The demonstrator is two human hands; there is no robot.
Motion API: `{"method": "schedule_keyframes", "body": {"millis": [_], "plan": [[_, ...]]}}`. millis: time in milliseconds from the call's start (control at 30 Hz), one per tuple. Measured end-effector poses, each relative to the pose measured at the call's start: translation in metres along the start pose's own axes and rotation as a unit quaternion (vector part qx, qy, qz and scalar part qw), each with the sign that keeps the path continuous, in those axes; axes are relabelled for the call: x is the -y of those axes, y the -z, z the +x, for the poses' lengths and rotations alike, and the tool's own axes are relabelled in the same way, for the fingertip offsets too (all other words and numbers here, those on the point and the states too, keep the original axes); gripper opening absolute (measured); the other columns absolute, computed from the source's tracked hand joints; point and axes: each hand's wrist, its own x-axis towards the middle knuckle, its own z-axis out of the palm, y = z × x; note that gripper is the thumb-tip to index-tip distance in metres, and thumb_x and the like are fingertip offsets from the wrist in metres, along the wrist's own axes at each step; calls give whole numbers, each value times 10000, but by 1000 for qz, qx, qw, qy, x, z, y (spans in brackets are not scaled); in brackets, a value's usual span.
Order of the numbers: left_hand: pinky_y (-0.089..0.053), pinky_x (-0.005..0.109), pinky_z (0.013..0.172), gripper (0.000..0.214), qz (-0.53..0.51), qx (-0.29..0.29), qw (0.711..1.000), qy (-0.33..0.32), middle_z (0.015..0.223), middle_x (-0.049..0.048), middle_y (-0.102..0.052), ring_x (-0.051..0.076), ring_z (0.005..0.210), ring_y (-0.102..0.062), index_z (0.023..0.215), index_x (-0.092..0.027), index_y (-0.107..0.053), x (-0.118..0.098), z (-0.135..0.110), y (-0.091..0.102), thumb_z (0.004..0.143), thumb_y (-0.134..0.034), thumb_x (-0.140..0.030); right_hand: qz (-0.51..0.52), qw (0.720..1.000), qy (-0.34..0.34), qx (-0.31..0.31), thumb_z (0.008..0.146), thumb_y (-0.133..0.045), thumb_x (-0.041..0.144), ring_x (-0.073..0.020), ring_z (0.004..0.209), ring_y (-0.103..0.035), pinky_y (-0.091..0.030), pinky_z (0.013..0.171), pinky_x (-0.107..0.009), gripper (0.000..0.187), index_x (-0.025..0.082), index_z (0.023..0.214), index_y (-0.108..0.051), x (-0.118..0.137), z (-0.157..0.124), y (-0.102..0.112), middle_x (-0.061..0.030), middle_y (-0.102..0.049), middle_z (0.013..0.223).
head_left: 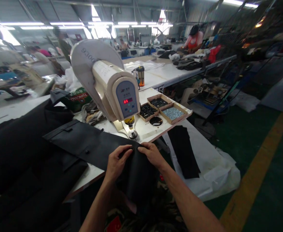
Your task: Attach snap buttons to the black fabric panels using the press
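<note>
A long black fabric panel (pixel 107 141) runs from the table at left to its front edge and hangs down toward my lap. My left hand (pixel 117 161) pinches it near the edge with thumb and forefinger; a small dark round piece shows at those fingertips, too small to name surely. Just to the right, my right hand (pixel 153 154) has its fingers closed on the same panel, thumb on top. Right beyond both hands stands a snap-setting machine (pixel 114 87) with a red "05" display. Its round metal die (pixel 132 134) lies just past the panel's edge.
Cardboard trays hold black snap parts (pixel 147 110), more dark parts (pixel 159 102) and silvery parts (pixel 172 112). A round dish (pixel 156 121) sits before them. Black fabric (pixel 27 132) is heaped at left. Dark strips (pixel 183 151) lie on white sheeting at right. People work farther back.
</note>
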Motion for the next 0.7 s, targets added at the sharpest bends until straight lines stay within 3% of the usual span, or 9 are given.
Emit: {"method": "schedule_keyframes", "body": {"millis": [133, 200, 267, 367, 467, 567, 700], "plan": [[-564, 335, 895, 408, -104, -29, 991, 79, 1095, 79, -779, 226, 959, -724, 1143, -200, -760, 10, -3, 3, 845, -783, -478, 65, 998, -26, 7, 765, -771, 415, -130, 559, -533, -394, 551, -247, 229, 187, 771, -743, -2, -2, -2, 28, -672, 667], [-589, 314, 831, 457, -203, -50, 970, 124, 1092, 95, -777, 202, 881, -729, 1146, -180, -749, 12, -5, 3, 800, -833, -465, 97, 994, -41, 13, 754, -790, 413, -139, 572, -569, -428, 573, -254, 231, 189, 803, -760, -4, -2, -3, 18, -705, 705], [-599, 268, 760, 462, -324, -80, 927, 172, 1082, 96, -773, 160, 808, -720, 1137, -172, -739, 12, -8, 2, 764, -879, -407, 122, 991, -59, 16, 744, -807, 415, -155, 595, -605, -461, 600, -264, 247, 192, 846, -775, -7, -2, -4, 6, -726, 732], [-599, 204, 705, 406, -490, -111, 835, 223, 1062, 71, -758, 100, 753, -696, 1115, -172, -727, 8, -15, 1, 771, -892, -310, 145, 986, -77, 12, 722, -838, 415, -183, 633, -648, -499, 628, -284, 288, 191, 896, -784, -11, -2, -5, -12, -739, 745], [-604, 183, 685, 315, -579, -111, 772, 237, 1024, 54, -734, 76, 731, -674, 1101, -159, -717, 7, -20, 2, 837, -843, -276, 150, 985, -87, 7, 708, -858, 417, -204, 660, -672, -526, 654, -307, 310, 190, 906, -782, -13, -1, -7, -27, -752, 772], [-603, 182, 657, 267, -614, -110, 745, 237, 991, 51, -720, 73, 713, -662, 1109, -143, -706, 7, -23, 5, 890, -793, -267, 153, 984, -96, 9, 699, -863, 422, -202, 648, -671, -523, 649, -308, 314, 190, 894, -778, -12, -1, -8, -25, -755, 767], [-623, 202, 674, 150, -609, -123, 738, 264, 1019, 73, -731, 93, 735, -690, 1062, -122, -702, 4, -21, 13, 925, -720, -180, 147, 984, -96, 13, 693, -855, 434, -186, 630, -657, -508, 643, -299, 316, 189, 873, -771, -9, 1, -7, -17, -752, 759]]}}
